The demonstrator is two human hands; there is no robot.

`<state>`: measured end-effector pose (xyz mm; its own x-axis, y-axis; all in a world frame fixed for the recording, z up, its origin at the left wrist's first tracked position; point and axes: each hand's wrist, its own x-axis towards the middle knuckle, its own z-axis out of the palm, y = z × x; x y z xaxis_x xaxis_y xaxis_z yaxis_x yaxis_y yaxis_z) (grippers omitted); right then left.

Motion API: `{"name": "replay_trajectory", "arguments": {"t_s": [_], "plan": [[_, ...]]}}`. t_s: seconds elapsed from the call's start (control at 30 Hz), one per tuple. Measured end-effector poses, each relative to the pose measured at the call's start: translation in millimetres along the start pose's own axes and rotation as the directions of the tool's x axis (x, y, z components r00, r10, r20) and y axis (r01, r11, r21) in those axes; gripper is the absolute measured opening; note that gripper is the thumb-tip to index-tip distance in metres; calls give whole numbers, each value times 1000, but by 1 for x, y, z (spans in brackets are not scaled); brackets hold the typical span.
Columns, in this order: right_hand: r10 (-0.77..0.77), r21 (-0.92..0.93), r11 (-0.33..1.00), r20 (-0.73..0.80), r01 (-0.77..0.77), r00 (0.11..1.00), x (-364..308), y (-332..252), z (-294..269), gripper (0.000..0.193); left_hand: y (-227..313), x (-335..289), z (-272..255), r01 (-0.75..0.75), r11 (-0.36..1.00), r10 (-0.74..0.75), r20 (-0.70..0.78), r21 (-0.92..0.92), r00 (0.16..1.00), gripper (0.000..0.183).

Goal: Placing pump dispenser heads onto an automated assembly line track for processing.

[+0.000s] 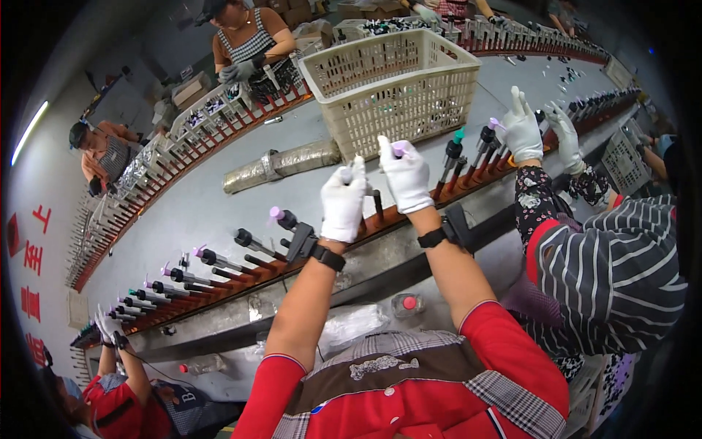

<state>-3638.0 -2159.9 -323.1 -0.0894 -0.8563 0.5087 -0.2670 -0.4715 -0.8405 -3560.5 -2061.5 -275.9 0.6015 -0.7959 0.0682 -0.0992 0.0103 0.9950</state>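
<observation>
My left hand (343, 204), in a white glove, is raised over the near row of pegs. Its fingers are closed, and a small greyish piece shows at the fingertips, too small to name. Beside it, my right hand (406, 181), also gloved, pinches a small lavender piece (398, 149) like the pump heads on the row. To the left, a black pump top with a lavender head (282, 217) stands on a peg. Another black one (248, 239) sits further left. On the right, a pump top with a green head (455, 146) stands upright on its peg.
A cream plastic crate (398, 99) stands on the grey table (289, 186), with a taped silver bundle (281, 165) before it. At right, a co-worker's gloved hands (523, 132) work close to mine. More people sit around the peg rows. Plastic bottles (407, 304) lie below the edge.
</observation>
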Motion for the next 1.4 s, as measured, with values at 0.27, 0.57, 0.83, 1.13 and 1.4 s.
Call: {"name": "replay_trajectory", "arguments": {"t_s": [0.27,0.57,0.83,1.13,1.4], "plan": [[-48,254,967,137,12,989,-51,-24,-50,14,-1,-47,-58,-211,661,455,-161,720,876,34],[23,281,959,29,-31,999,-1,43,-79,44,-17,-78,15,-312,826,286,128,469,950,58],[342,366,823,291,-434,894,-4,-11,-26,30,-20,-1,13,-153,845,230,-91,512,969,30],[5,149,989,56,-13,998,-51,14,-94,26,3,-74,-74,-176,505,343,-9,845,939,29],[126,493,717,603,-493,787,-5,-30,-45,26,-15,-39,-81,-224,929,330,-382,296,863,34]]}}
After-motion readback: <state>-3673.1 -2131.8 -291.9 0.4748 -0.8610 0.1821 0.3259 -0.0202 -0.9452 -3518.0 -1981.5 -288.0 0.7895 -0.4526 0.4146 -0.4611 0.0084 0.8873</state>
